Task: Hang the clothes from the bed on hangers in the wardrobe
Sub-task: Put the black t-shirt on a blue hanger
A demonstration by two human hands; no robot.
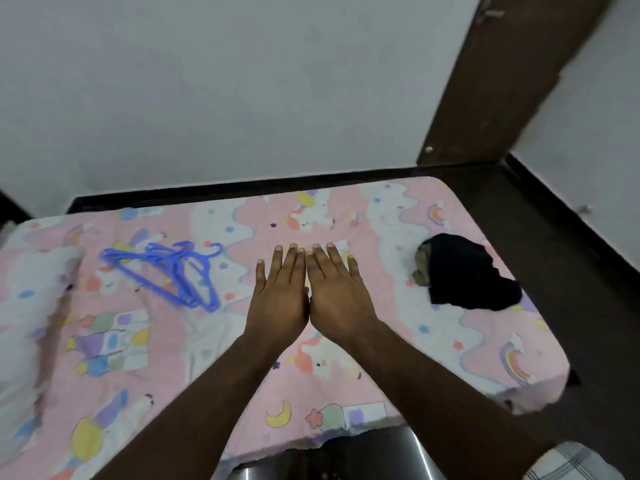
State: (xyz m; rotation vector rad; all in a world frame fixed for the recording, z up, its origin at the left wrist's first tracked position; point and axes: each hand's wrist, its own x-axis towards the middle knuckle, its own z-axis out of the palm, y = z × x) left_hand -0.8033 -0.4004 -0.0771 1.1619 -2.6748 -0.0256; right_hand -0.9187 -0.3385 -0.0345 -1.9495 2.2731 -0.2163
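Observation:
A bed (pixel 381 368) with a pink unicorn-print sheet fills the middle of the head view. On its left part lies a bunch of several blue plastic hangers (pixel 166 271). A crumpled dark garment (pixel 467 275) sits near the bed's right edge. My left hand (pixel 280 296) and my right hand (pixel 337 292) are stretched out side by side over the middle of the bed, palms down, fingers straight, holding nothing. The hangers lie to the left of my left hand and the dark garment to the right of my right hand.
A white wall (pixel 242 98) stands behind the bed. A dark brown wooden door or wardrobe panel (pixel 502 81) rises at the back right. Dark floor (pixel 571 271) runs along the bed's right side. A white pillow or cloth (pixel 24 306) lies at the left edge.

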